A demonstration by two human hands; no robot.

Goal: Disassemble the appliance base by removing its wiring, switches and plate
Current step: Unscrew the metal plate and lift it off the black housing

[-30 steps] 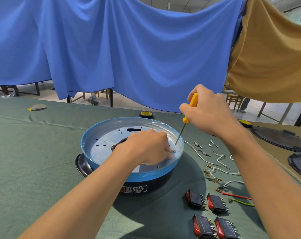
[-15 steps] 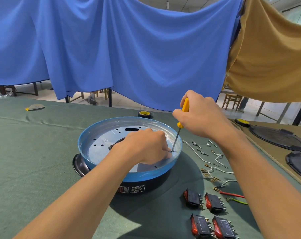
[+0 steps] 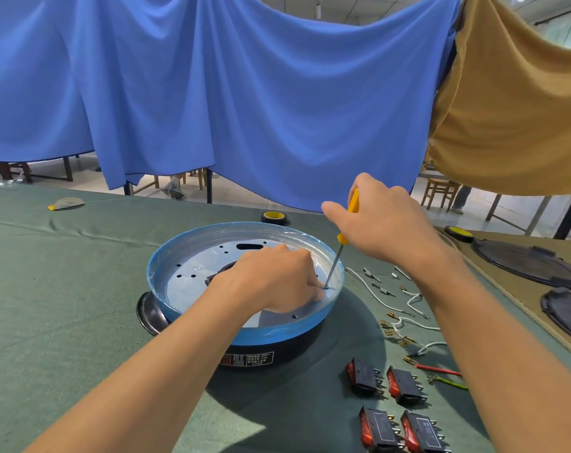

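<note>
The round black appliance base (image 3: 277, 351) with a blue rim sits mid-table, its silver plate (image 3: 192, 282) facing up. My right hand (image 3: 385, 223) grips a yellow-handled screwdriver (image 3: 341, 238), whose tip stands on a screw at the plate's right edge. My left hand (image 3: 277, 279) rests on the plate with fingers curled, its fingertips pinching at the screw beside the tip. Several black and red switches (image 3: 405, 385) and loose white, red and green wires (image 3: 408, 322) lie on the table to the right.
A green cloth covers the table (image 3: 65, 305). Two tape rolls (image 3: 274, 217) lie behind the base and at the right. Dark round lids (image 3: 526, 263) rest on a brown surface at the far right. Blue and tan cloths hang behind.
My right hand has tilted the screwdriver more upright and its tip has settled on the screw. My left hand has stayed on the plate.
</note>
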